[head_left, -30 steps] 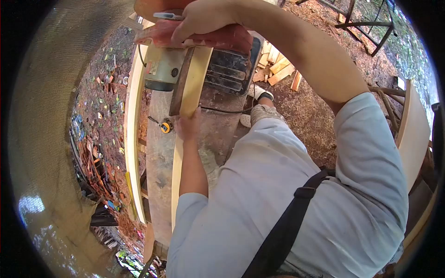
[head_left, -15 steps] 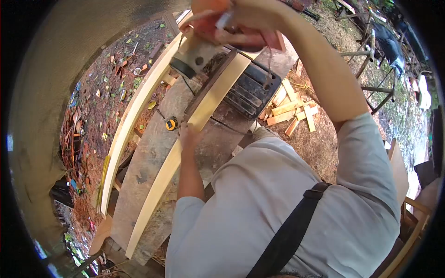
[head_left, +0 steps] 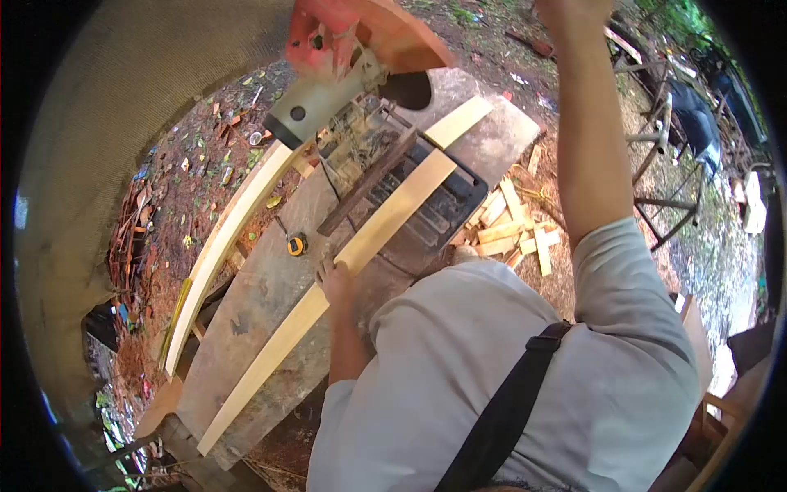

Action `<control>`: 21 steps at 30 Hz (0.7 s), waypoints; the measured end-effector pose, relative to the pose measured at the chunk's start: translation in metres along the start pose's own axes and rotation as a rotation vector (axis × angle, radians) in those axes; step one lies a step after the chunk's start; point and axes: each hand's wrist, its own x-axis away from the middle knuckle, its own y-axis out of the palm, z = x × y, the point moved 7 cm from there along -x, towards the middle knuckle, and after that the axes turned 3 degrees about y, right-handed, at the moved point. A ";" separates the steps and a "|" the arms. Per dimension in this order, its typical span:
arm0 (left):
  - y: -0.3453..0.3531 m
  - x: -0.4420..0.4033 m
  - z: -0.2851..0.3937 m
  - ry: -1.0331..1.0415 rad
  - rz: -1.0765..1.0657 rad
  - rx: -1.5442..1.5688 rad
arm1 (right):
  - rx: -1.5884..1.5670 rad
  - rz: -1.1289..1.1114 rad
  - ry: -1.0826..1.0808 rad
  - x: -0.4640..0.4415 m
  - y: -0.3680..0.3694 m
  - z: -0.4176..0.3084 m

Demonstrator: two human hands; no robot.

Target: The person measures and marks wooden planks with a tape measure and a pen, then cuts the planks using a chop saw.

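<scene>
My left hand (head_left: 336, 283) grips a long pale wooden board (head_left: 389, 213) near its middle, fingers curled over its edge. The board lies diagonally across the black base (head_left: 467, 193) of a miter saw, against its dark fence (head_left: 369, 180). Past the board's far end, across a gap, rests a shorter pale wood piece (head_left: 459, 121). Above them hangs the raised saw head (head_left: 361, 41), with its orange guard and grey motor. My right hand (head_left: 578, 10) is held high at the top edge, right of the saw head; its fingers are cut off from view.
A yellow-and-black tape measure (head_left: 296, 243) lies on the worn workbench (head_left: 246, 320). Left of the bench stands a long curved wooden piece (head_left: 225, 238). Offcuts (head_left: 516, 225) are heaped on the ground at right, near a metal frame (head_left: 664, 156).
The saw head has gone up, away from the board. My right hand has moved up and right. A gap now shows between the board and the shorter piece.
</scene>
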 end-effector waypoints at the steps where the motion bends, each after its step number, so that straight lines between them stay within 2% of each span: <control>1: -0.002 0.000 0.001 -0.101 -0.071 -0.005 | -0.151 0.270 0.140 -0.003 -0.053 0.042; 3: -0.018 0.002 0.013 -0.114 -0.010 0.025 | 0.355 0.388 0.168 0.032 -0.134 0.104; 4: -0.023 0.005 0.019 -0.112 0.040 0.057 | 0.365 0.481 0.364 0.066 -0.158 0.156; 7: -0.026 0.012 0.027 -0.155 0.112 0.020 | 0.052 0.341 1.323 0.263 -0.242 0.429; 9: -0.026 0.014 0.038 -0.248 0.071 0.021 | 0.015 0.103 1.509 0.355 -0.198 0.425; 11: -0.020 0.027 0.047 -0.355 0.007 0.017 | 0.153 0.026 1.811 0.388 -0.153 0.395; 14: -0.011 0.042 0.068 -0.367 -0.015 0.008 | 0.103 -0.021 1.835 0.401 -0.112 0.408; 17: -0.007 0.064 0.090 -0.307 0.077 0.125 | -0.005 -0.032 1.859 0.412 -0.099 0.433; 18: -0.023 0.072 0.103 -0.242 0.179 0.037 | -0.152 0.125 1.770 0.407 -0.090 0.426; 19: -0.021 0.081 0.107 -0.281 0.171 0.042 | -0.140 0.087 1.789 0.416 -0.094 0.437; 20: -0.024 0.099 0.096 -0.515 0.360 0.344 | -0.101 -0.004 1.754 0.419 -0.108 0.446; 21: -0.010 0.120 0.079 -0.620 0.540 0.464 | -0.062 -0.087 1.716 0.423 -0.127 0.457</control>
